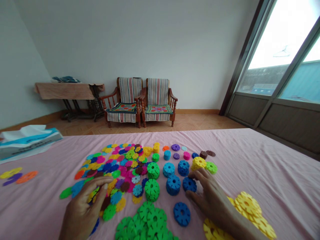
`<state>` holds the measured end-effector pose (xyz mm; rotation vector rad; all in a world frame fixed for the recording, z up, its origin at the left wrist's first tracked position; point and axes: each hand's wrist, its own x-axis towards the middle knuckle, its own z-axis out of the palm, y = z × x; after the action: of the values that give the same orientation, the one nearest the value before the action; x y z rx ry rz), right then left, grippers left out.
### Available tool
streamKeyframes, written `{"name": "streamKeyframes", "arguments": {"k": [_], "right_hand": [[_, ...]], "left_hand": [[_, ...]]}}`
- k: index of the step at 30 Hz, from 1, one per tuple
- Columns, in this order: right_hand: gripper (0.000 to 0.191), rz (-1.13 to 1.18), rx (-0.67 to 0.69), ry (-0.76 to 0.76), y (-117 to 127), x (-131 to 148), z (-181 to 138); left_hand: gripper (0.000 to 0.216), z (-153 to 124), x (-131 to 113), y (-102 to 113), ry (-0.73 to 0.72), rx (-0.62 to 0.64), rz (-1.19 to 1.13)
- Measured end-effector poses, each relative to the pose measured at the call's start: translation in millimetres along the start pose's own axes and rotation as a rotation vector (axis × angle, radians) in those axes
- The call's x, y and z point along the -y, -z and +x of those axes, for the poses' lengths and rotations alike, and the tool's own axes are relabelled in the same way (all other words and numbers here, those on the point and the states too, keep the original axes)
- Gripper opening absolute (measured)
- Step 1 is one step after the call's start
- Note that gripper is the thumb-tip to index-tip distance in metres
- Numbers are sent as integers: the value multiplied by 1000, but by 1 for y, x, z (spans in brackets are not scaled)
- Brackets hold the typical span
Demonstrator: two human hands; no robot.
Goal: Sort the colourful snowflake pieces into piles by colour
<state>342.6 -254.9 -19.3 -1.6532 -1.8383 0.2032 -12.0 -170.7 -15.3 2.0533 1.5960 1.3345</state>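
Note:
My right hand (208,191) has its thumb and fingers around the edge of a dark blue notched snowflake disc (189,184), a plastic building piece. Beside it stand a blue disc stack (173,185) and another blue stack (183,168). A lone blue disc (182,214) lies nearer to me. My left hand (86,203) is over the mixed pile of discs (117,166), thumb and forefinger tips close together; anything pinched there is not clear. Green stacks (152,190) stand between the pile and the blue ones. A yellow stack (199,163) rises behind my right fingers.
Loose green discs (147,221) lie at the front, yellow discs (248,206) beside my right forearm. Small discs (176,147) sit in a back row. A tissue pack (30,141) lies at left on the pink cloth (282,173). Two chairs (157,95) stand beyond.

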Motion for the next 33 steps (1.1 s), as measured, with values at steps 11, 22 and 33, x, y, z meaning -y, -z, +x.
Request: {"name": "streamKeyframes", "arguments": {"k": [11, 22, 33], "right_hand": [[36, 144, 85, -16, 25, 28, -11], [38, 119, 170, 88, 19, 41, -16], [25, -23, -49, 13, 19, -1, -3]], "left_hand": [[39, 0, 3, -1, -18, -13, 22], [40, -1, 5, 0, 20, 0, 15], [34, 1, 5, -2, 31, 6, -2]]}}
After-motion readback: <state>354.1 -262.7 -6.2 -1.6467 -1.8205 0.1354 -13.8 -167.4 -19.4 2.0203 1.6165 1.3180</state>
